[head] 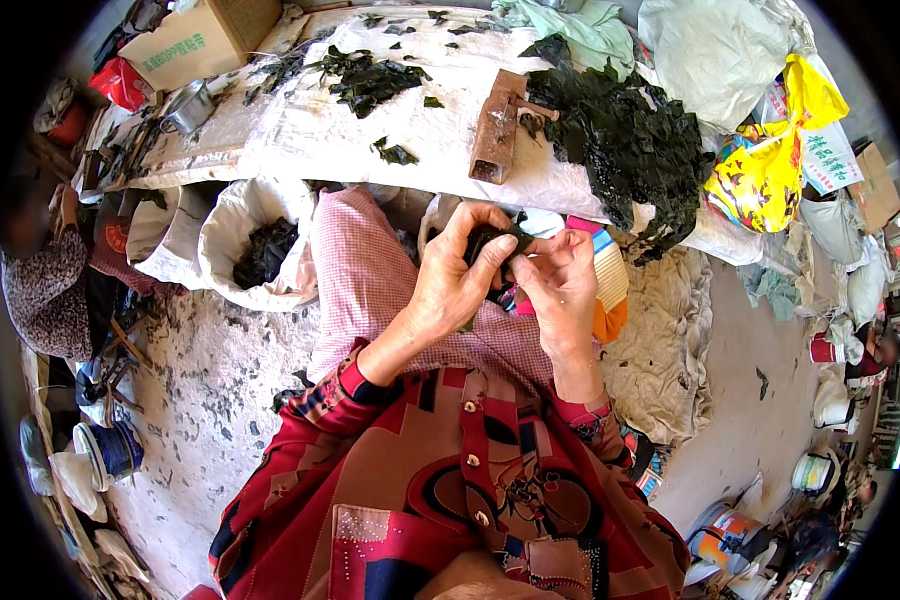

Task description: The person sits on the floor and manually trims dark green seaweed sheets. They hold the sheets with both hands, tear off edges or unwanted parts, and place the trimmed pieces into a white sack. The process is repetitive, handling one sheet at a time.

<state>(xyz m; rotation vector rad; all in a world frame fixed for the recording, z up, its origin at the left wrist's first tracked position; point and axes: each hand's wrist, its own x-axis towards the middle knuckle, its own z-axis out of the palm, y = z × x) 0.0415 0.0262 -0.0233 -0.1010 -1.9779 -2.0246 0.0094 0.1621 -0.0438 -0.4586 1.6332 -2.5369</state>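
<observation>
A small dark green, leafy piece that looks like seaweed (514, 241) is pinched between my two hands, above my lap. My left hand (461, 262) has thumb and fingers closed on its left part, and my right hand (559, 270) grips its right edge. Beyond my hands, on the white-covered table, lies a rusty square metal tube (498, 131) with a bolt sticking out of its side. A large heap of the dark seaweed (622, 135) is to its right. A smaller pile (367, 81) and loose scraps lie to the left.
White sacks stand under the table edge, one open sack (221, 259) holding dark pieces. A metal mug (189, 106) and a cardboard box (195, 45) are at the back left. A yellow plastic bag (769, 172) is at the right. Another person (49, 292) sits at the far left.
</observation>
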